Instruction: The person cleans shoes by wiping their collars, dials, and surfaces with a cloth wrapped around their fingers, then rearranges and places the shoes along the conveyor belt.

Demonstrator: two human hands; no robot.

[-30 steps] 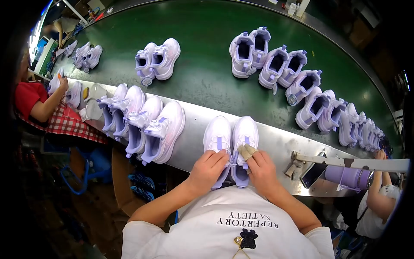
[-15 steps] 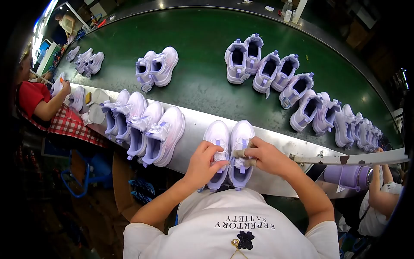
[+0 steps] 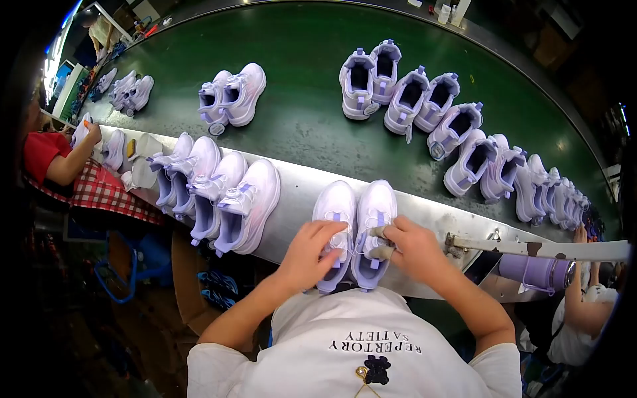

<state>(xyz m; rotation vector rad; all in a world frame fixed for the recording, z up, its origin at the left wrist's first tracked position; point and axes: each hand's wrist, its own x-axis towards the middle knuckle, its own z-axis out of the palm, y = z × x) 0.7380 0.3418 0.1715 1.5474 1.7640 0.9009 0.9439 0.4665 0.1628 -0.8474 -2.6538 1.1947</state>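
Observation:
Two pale lilac sneakers stand side by side in front of me, toes pointing away: a left sneaker [image 3: 334, 199] and a right sneaker [image 3: 377, 198]. My left hand [image 3: 306, 255] is curled at the left sneaker's laces, thumb and forefinger gripping around the tongue area. At the outer side of the right sneaker, my right hand [image 3: 417, 251] has its thumb and forefinger, both in beige finger covers, closed in on the laces. Whether a lace end lies between any fingertips is too small to tell.
A metal ledge [image 3: 298, 199] borders the green conveyor belt [image 3: 305, 79]. More lilac sneakers [image 3: 249, 205] stand left on the ledge; others [image 3: 458, 129] line the belt. A white metal bar [image 3: 531, 249] and a purple bottle [image 3: 527, 270] are at right. Co-workers sit on both sides.
My hands have drawn slightly apart, the left thumb and forefinger spreading wider over the laces. The sneakers on the belt have shifted slightly up and left in view.

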